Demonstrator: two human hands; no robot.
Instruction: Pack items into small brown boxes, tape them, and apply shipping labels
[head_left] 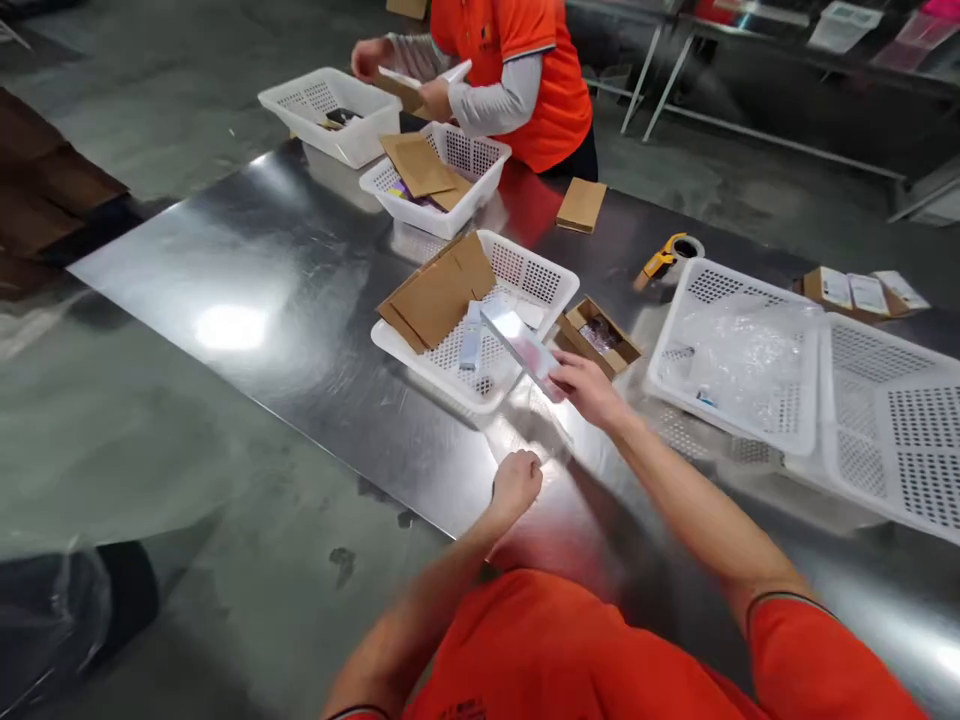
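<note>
My right hand point(589, 388) grips the near end of a slim, shiny pale box point(519, 345), tilted over the right rim of a white perforated basket point(480, 402). Inside that basket lie a small light-blue box point(471, 335) and flattened brown cardboard point(442, 290), which leans on the far-left side. My left hand point(517, 482) is curled closed just above the metal table, near the basket's front corner; whether anything sits in its fingers is hidden. Beside the basket, an open brown carton point(598, 337) holds something dark in clear wrap.
On the right stand a white basket with clear plastic bags point(750, 350) and another white basket point(900, 420). A yellow tape dispenser point(660, 262) and folded cardboard point(581, 205) lie farther back. Across the steel table point(300, 290), a co-worker in orange point(517, 80) handles something white behind two more baskets.
</note>
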